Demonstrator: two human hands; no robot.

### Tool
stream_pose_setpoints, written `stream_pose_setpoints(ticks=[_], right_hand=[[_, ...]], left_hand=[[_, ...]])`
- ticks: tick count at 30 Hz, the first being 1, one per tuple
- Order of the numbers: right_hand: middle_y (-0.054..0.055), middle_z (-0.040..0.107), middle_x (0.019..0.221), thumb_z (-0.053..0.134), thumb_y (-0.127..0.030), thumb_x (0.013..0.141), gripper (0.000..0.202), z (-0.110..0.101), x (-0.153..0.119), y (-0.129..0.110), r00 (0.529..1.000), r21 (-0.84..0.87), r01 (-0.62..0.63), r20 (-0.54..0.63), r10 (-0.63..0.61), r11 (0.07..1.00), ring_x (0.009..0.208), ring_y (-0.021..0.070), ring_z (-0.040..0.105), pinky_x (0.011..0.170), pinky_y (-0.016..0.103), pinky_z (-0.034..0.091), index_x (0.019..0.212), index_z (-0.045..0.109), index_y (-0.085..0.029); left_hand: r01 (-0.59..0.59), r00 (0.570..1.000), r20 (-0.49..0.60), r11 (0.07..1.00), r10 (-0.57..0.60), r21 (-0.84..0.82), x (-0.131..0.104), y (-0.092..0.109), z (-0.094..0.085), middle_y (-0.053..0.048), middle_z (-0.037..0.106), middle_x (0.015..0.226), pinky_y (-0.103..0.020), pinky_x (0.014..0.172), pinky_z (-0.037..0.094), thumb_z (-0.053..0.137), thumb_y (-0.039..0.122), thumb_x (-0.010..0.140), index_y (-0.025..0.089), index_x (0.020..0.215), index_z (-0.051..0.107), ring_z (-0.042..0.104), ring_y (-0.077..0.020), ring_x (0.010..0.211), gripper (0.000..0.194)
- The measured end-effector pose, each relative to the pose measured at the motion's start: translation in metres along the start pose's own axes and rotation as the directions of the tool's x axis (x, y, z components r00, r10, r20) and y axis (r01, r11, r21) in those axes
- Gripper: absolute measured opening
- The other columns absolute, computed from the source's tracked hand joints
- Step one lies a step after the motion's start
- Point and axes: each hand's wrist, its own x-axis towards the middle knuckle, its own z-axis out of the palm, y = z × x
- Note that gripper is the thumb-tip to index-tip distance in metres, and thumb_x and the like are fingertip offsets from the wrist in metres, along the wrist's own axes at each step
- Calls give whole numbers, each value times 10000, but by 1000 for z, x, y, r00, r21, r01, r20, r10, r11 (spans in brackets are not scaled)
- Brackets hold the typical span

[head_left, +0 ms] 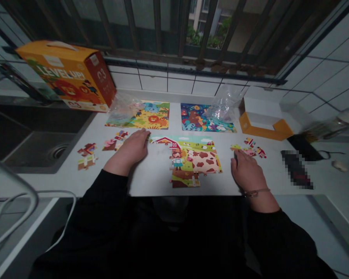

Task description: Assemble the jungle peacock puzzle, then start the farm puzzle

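Observation:
A partly joined farm puzzle [205,159] with a cow, a farmer and a red barn roof lies on the white counter [151,182]. My left hand [135,147] rests palm down at its upper left corner, fingers stretched out, holding nothing that shows. Loose pieces [87,155] lie left of that hand, and some [109,144] are close beside it. On the right, my right hand [246,166] lies flat on the counter with its fingertips at more loose pieces [250,149]. It wears a bracelet at the wrist.
Behind are a lion puzzle [154,115] and a sea puzzle [206,118], each partly under clear plastic. An orange box [69,77] stands back left by the sink [26,143]. An open box [264,126], a blurred dark object [297,169] and a white cable [72,209] also show.

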Motion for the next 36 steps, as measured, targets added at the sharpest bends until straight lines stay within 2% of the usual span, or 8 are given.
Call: stream_pose_setpoints(ticks=[8,11,17,23,27,29,32,36], right_hand=[[287,641,1620,385,-385,1135,604,6,-3,16,997,59,-39,-57,43,997,1457,416,622,1198,612,506,1587,625,-65],[313,620,1621,423,-396,1132,612,0,-8,12,994,95,-31,-105,41,995,1504,428,578,1226,617,483,1585,608,-29],[279,688,1488,517,-387,1123,471,-21,-28,-11,958,292,105,-288,-17,951,1431,407,619,1216,617,502,1461,701,-114],[156,770,1367,601,-312,1140,298,-34,-49,-56,899,410,400,-348,-265,820,1281,334,713,1117,570,583,1407,717,-248],[129,718,1530,733,-336,1097,434,-31,-54,-85,846,483,533,-313,-431,695,1394,331,687,1137,560,601,1521,651,-293],[128,707,1560,769,-350,1081,508,-28,-53,-94,820,498,571,-303,-485,653,1411,329,687,1156,560,599,1566,624,-304],[118,743,1519,762,-316,1092,504,-22,-51,-97,788,505,608,-288,-545,612,1330,304,735,1127,544,610,1574,615,-311],[104,798,1412,797,-297,1071,419,-15,-49,-91,785,524,604,-262,-561,600,1241,298,769,1045,520,624,1474,684,-302]], left_hand=[[44,998,-50,997,-41,69,-3,-8,-7,-257,730,1447,-621,1220,481,554,225,1013,139,1479,684,666,-442,1376,491],[64,997,-48,991,-59,117,-9,-10,-13,-238,762,1371,-617,1228,465,635,287,998,145,1469,678,682,-440,1325,494],[26,995,-100,999,-23,35,-26,-2,-28,-168,803,1111,-612,1135,537,744,430,973,180,1404,671,722,-426,1164,503],[-171,978,-145,976,151,-137,-50,53,-22,-122,776,1145,-543,1043,592,769,446,1005,224,1407,648,723,-351,1107,475],[-367,930,-107,879,351,-306,-61,103,2,-127,752,1360,-530,1100,574,783,332,1009,227,1410,636,699,-330,1228,440],[-416,907,-94,837,410,-357,-64,122,16,-116,757,1330,-528,1076,576,798,266,973,234,1384,645,693,-331,1216,440],[-452,882,-95,775,461,-440,-66,139,34,-89,764,1234,-508,1025,585,794,242,953,246,1320,660,702,-311,1131,391],[-463,876,-126,738,465,-491,-70,145,46,-95,751,1243,-484,991,600,790,254,962,239,1303,636,708,-300,1110,375]])
